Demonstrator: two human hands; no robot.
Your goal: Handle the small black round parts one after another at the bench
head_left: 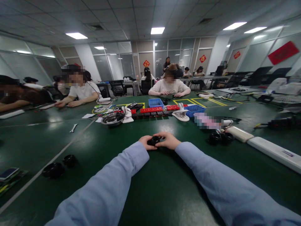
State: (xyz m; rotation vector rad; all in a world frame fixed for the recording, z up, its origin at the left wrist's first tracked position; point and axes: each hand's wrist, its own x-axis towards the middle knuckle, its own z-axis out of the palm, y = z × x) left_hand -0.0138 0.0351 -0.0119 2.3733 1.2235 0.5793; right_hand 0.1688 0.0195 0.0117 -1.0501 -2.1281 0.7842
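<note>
A round black part (pixel 154 141) is between my two hands, low over the green table (pixel 150 188). My left hand (pixel 146 142) has its fingers round the part's left side. From the right, my right hand (pixel 168 140) grips the same part with thumb and fingers. Two similar black parts, a larger one (pixel 53 170) and a smaller one (pixel 70 160), lie on the table at the left. Two more, one (pixel 214 138) beside another (pixel 227 137), are at the right.
Red strips (pixel 151 110), a blue bin (pixel 156 103), another blue bin (pixel 195 110) and a white clamp (pixel 181 113) stand ahead. A long white device (pixel 275 152) lies right, a wrench (pixel 73 128) left. A person (pixel 169 86) sits opposite.
</note>
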